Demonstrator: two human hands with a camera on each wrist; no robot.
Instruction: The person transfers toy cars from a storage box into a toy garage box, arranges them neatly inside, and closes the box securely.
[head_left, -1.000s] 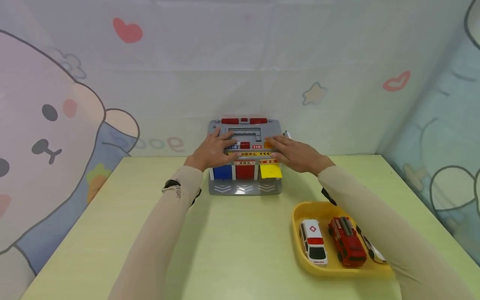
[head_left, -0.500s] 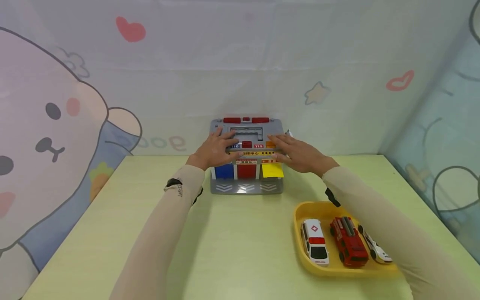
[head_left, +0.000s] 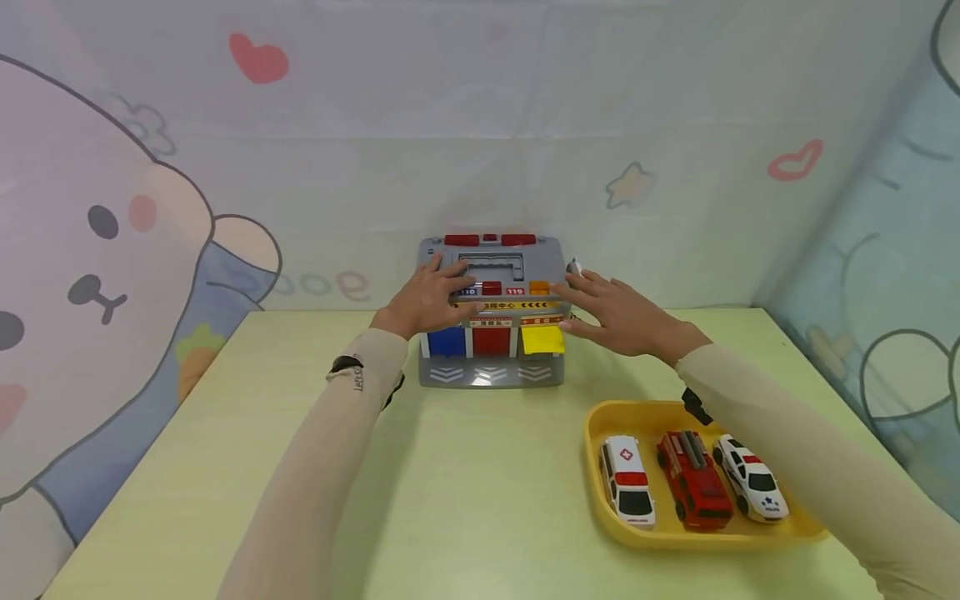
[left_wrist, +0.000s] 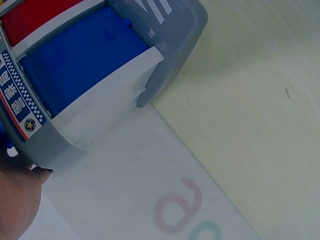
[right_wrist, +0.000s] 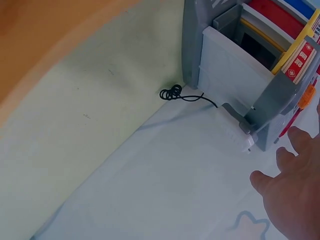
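Nearby, right sleeve (head_left: 802,450) partly hides tray (head_left: 697,542), 3 cars (head_left: 694,483) inside; left hand (head_left: 429,298) spread on toy garage (head_left: 498,321), right hand (head_left: 626,315) spread beside.

In the yellow tray (head_left: 675,540) I see a white ambulance (head_left: 627,483), a red fire engine (head_left: 696,485) and a white police car (head_left: 752,479) side by side; the pale green table (head_left: 465,475) lies under the tray, and beyond it hangs a backdrop (head_left: 480,108), its printed bear (head_left: 82,250) well to the tray's left

Soft light covers the table (head_left: 480,517), with a faint shadow beside the left sleeve (head_left: 318,442). Glare spots the front edge of the toy building (head_left: 491,322). Both wrist views look dimmer.
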